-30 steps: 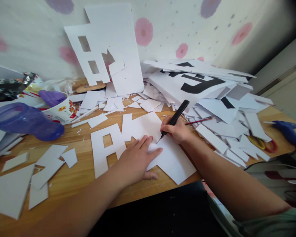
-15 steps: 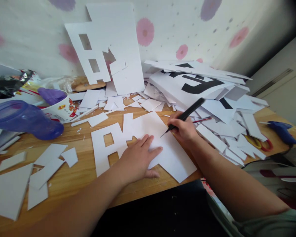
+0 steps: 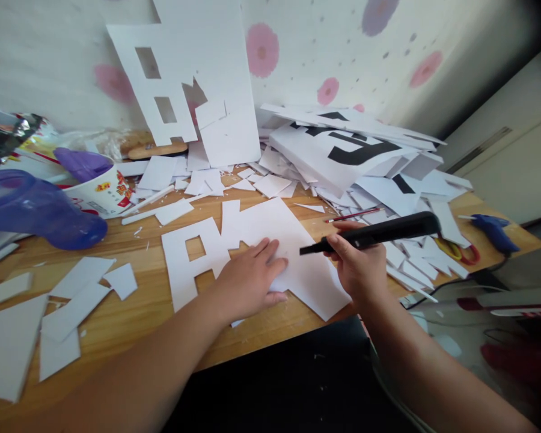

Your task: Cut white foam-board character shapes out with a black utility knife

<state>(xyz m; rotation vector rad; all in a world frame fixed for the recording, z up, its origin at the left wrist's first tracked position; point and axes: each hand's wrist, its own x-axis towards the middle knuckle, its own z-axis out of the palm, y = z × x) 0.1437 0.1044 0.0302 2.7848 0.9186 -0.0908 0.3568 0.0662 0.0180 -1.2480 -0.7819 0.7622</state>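
1. Lying flat on the counter (image 3: 135, 343), near its front edge, the white sheet (image 3: 261, 219) is seen partly worked: a rectangular hole is cut through its left part, a second opening below it is partly covered by the left arm, and its top edge is notched.
2. The right part of the sheet is left broad and largely unbroken; whether fine cuts are already made near the fingertips cannot be told.
3. The sheet is pressed down by the left hand (image 3: 250, 276), which is laid flat with the thumb spread.
4. A black pen-shaped tool (image 3: 383, 231) is gripped in the closed right hand (image 3: 363, 264), its tip pointed toward the left hand over the sheet; contact cannot be confirmed.
5. Behind, a similar sheet (image 3: 225, 72) is propped against the wall (image 3: 293, 36), with two rectangular holes and a jagged one already opened.
6. Offcuts (image 3: 83, 278) are scattered at the left, and white boards (image 3: 360, 150) with black markings are piled at the right.
7. Farther right, a blue glue gun (image 3: 493, 231) is set near scissors (image 3: 471, 255).
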